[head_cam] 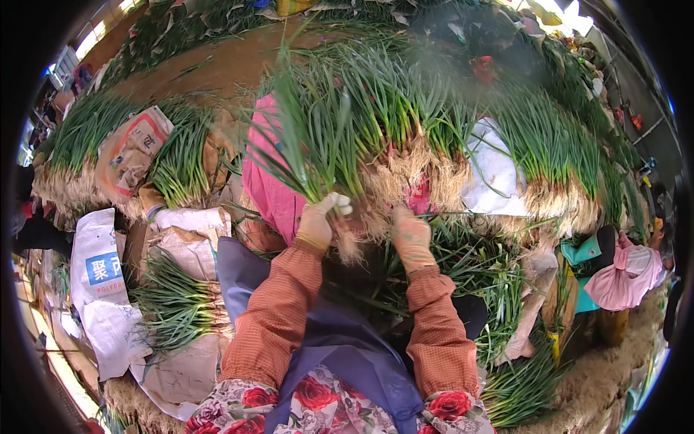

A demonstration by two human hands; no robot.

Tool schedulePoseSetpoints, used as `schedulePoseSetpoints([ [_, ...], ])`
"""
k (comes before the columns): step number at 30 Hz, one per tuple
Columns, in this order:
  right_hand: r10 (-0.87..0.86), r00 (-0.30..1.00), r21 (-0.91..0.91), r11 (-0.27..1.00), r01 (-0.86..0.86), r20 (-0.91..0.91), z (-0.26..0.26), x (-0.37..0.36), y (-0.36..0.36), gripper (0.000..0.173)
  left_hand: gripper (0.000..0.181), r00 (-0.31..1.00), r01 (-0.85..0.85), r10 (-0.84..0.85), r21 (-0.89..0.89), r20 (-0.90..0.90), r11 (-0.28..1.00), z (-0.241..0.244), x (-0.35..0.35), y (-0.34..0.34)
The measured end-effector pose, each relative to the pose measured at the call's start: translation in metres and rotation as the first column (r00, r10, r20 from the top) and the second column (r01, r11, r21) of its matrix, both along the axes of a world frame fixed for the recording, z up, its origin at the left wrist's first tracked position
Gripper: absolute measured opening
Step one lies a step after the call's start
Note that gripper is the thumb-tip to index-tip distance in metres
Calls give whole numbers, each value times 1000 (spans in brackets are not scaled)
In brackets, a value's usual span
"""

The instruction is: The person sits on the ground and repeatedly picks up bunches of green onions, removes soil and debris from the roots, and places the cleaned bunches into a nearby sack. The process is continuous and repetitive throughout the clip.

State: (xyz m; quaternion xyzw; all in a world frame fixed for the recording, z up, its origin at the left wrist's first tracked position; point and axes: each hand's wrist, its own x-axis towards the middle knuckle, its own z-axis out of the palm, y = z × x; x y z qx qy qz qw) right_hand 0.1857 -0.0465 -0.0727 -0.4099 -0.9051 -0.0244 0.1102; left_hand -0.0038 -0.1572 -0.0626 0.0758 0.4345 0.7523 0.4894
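Gloved, my left hand (320, 219) grips a bunch of green onions (310, 182) just above its pale roots, with the green leaves pointing up and away. My right hand (411, 236), also gloved, is to the right of that bunch, its fingers curled near the hanging roots of the piled green onions (401, 108); whether it holds a thin leaf cannot be made out. A pink sack (271, 179) lies behind my left hand. Loose green leaves (455, 249) lie beside and below my right hand.
Trimmed-looking green onions (184, 309) lie on sacks at the left, near a white printed sack (103, 271). A white sheet (490, 168) and more rooted onions (558, 163) are at the right. A person in pink (623, 274) works at the far right.
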Motion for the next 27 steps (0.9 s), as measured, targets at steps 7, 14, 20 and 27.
schedulePoseSetpoints([
  [7,-1,983,-152,988,-27,-183,8,-52,-16,50,28,976,76,-126,261,179,962,-5,-3,-3],
  [14,-57,957,189,975,114,-284,49,-18,15,20,37,964,64,-148,350,219,935,22,-5,-35],
  [20,-96,906,-110,992,55,-412,13,7,9,23,38,965,183,-224,266,135,947,17,17,-30],
  [27,134,944,12,991,-137,-301,36,-8,-55,18,27,994,94,-102,168,40,981,21,29,-16],
])
